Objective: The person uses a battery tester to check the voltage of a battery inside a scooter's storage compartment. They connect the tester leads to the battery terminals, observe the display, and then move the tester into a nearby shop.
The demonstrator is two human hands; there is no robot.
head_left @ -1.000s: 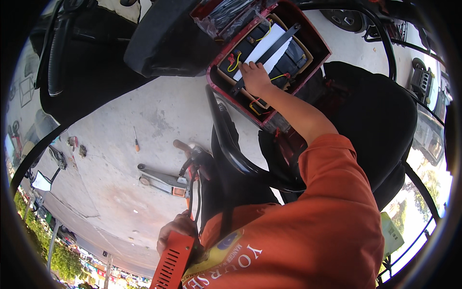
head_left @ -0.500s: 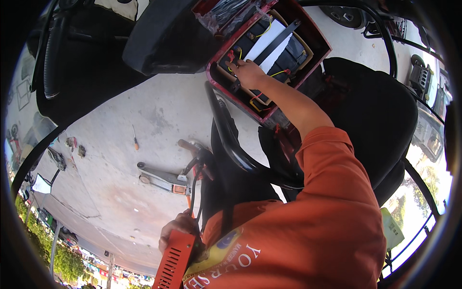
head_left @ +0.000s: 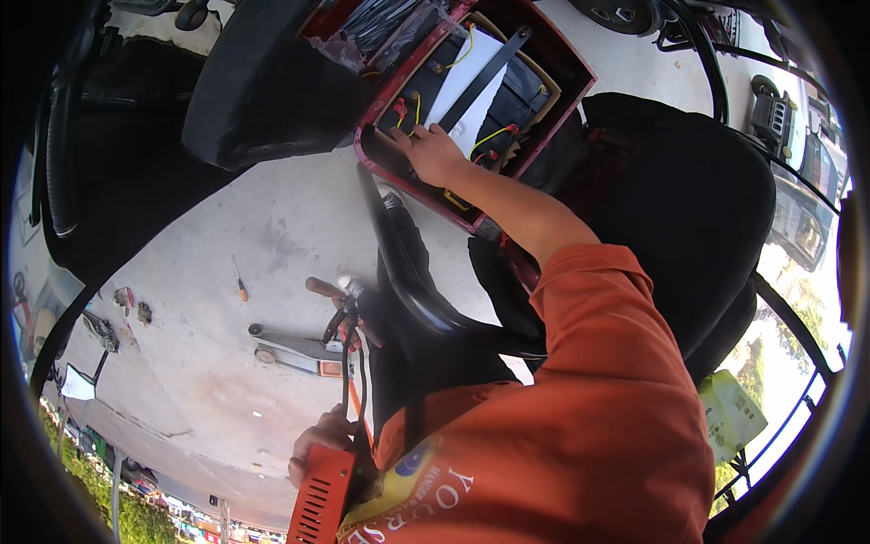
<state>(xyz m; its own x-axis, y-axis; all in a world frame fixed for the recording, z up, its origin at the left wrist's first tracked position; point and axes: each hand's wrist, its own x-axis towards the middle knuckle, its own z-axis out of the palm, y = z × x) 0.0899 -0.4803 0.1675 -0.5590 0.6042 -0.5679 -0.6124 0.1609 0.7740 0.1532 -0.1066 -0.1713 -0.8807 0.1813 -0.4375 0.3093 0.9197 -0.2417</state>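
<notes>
My right hand (head_left: 435, 156) reaches into a dark red battery box (head_left: 370, 136) under a lifted black seat. Its fingers are spread over the near left corner of the black batteries (head_left: 524, 95), close to a red-capped terminal (head_left: 400, 107) and a yellow wire (head_left: 417, 111). Nothing shows in its grip. A black strap (head_left: 485, 83) and a white sheet (head_left: 464, 80) lie across the batteries. Low against my body, my left hand (head_left: 319, 439) is closed on an orange slotted metal box (head_left: 323, 494), partly hiding it. Black cables (head_left: 363, 385) run up from there.
A floor jack (head_left: 294, 349) and a screwdriver (head_left: 239, 279) lie on the concrete floor at left. A curved black rail (head_left: 403, 263) passes between me and the battery box. Another black seat (head_left: 680, 199) stands to the right. The lifted seat (head_left: 263, 91) leans at upper left.
The whole scene has shifted left in the picture as my head moved. My right hand remains over the battery corner, its fingers slightly moved. My left hand still holds the orange box.
</notes>
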